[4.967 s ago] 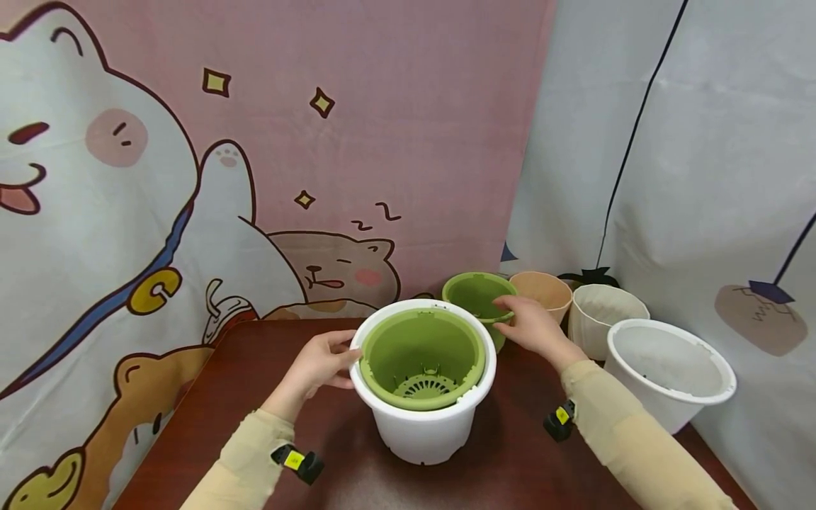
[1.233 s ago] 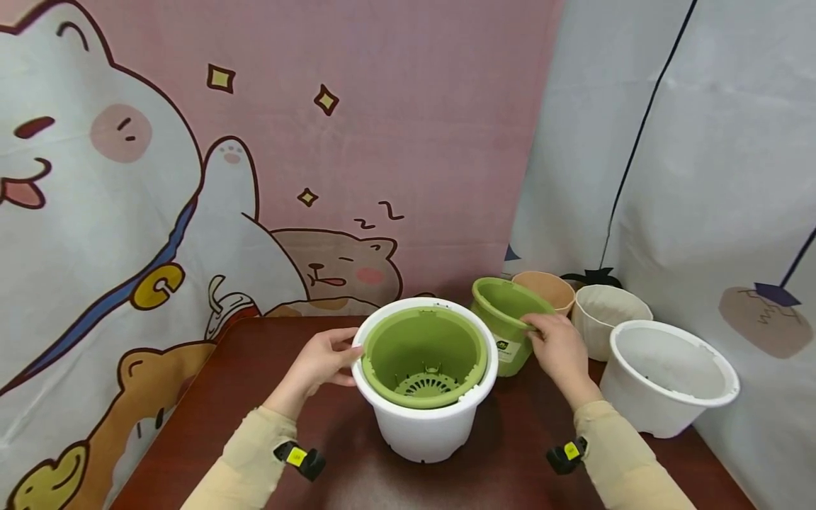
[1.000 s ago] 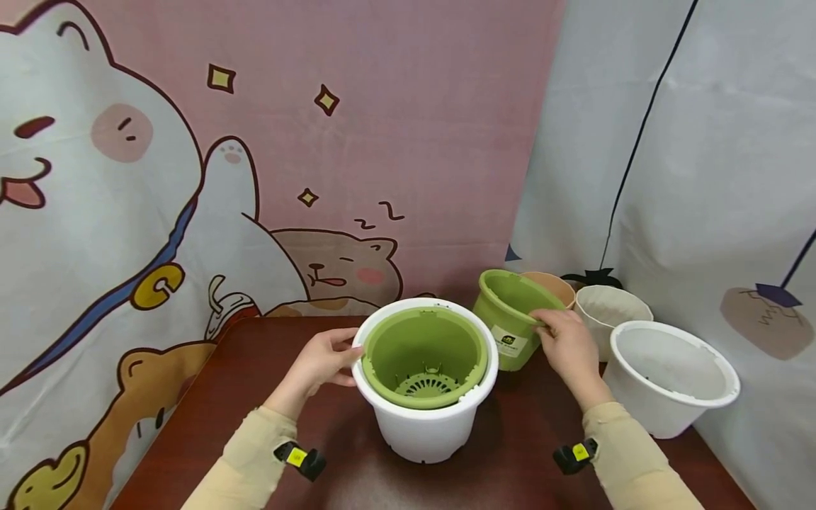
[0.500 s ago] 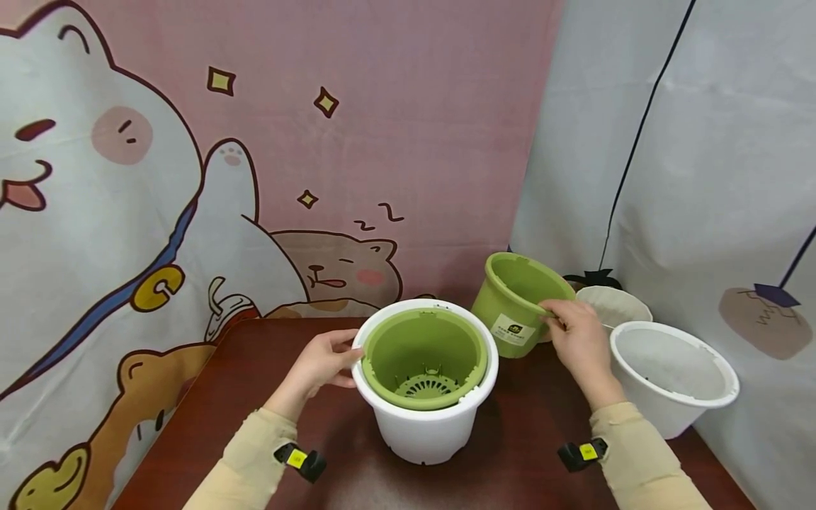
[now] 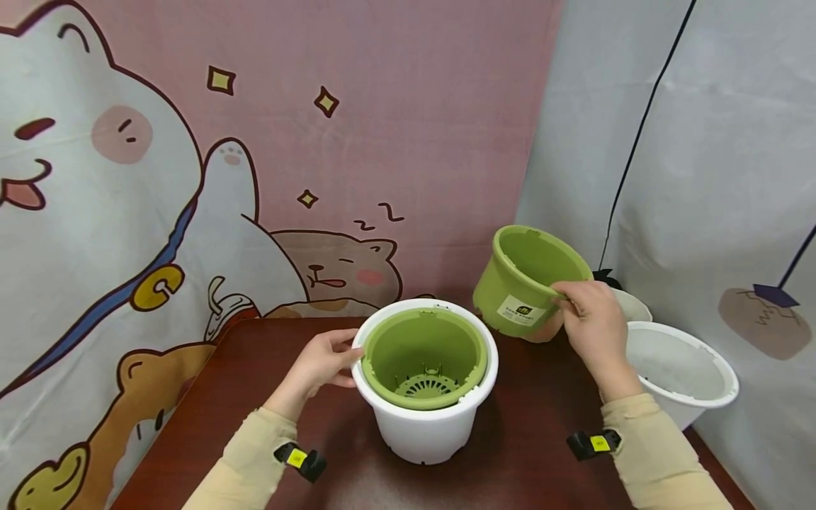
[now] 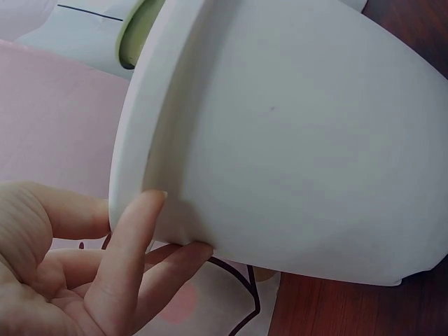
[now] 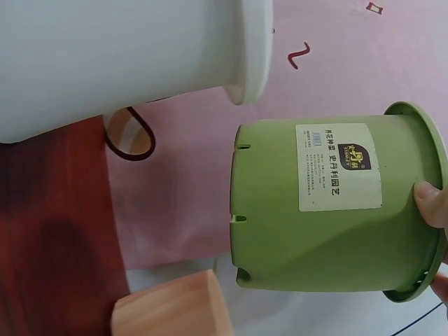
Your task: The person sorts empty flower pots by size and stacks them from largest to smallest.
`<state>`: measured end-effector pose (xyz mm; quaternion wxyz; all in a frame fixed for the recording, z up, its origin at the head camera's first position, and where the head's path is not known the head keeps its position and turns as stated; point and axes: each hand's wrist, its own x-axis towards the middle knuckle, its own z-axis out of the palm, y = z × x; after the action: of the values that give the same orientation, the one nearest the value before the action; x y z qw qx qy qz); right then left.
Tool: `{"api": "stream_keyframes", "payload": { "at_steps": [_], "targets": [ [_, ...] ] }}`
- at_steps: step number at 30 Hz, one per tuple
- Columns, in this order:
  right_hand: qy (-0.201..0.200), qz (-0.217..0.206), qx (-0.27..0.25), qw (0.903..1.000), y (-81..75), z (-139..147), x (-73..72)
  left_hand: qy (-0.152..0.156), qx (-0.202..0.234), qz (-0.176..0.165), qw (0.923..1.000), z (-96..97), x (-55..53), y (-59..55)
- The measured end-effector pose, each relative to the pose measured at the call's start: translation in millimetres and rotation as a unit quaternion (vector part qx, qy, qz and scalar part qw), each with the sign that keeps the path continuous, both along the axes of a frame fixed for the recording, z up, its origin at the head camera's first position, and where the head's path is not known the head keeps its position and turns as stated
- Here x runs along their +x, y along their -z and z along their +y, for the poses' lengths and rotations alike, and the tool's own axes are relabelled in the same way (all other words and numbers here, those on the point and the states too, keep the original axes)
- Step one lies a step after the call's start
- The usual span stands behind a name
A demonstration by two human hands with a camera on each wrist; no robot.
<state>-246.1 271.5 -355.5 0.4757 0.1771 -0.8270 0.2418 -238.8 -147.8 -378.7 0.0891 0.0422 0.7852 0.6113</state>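
A white flowerpot (image 5: 421,435) stands upright on the table with a green flowerpot (image 5: 423,343) nested inside it. My left hand (image 5: 321,363) pinches the white rim at its left side; in the left wrist view, thumb and fingers lie on both sides of the rim. Another green flowerpot (image 5: 503,290), with a printed paper label (image 7: 339,168), is up in the air and tilted. Its rim is gripped on the right by my right hand (image 5: 596,326). The slotted edge of its base shows in the right wrist view, while the fingers inside the rim are mostly hidden.
A peach-coloured pot (image 5: 547,330) stands behind the raised green pot, mostly covered by it. To the right are an off-white pot (image 5: 636,306) and another white pot (image 5: 678,365). All stand on the dark red table (image 5: 255,389), before patterned cloth walls.
My right hand has taken the labelled green pot by its rim and lifted it up and to the right, away from beside the white pot. The left hand stays at the white rim.
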Motion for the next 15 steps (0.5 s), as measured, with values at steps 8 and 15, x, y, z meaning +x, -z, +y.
{"api": "stream_keyframes", "payload": {
  "at_steps": [8, 15],
  "targets": [
    [-0.025, 0.045, 0.007, 0.9987, -18.3, -2, 1.0, -0.001, -0.003, -0.002, 1.0000, 0.3, -0.2, 0.0],
    [-0.043, 0.060, -0.003, 0.9972, -31.9, -10, 4.7, -0.002, -0.004, -0.001, 1.0000, 0.1, 0.1, -0.2]
  ]
}}
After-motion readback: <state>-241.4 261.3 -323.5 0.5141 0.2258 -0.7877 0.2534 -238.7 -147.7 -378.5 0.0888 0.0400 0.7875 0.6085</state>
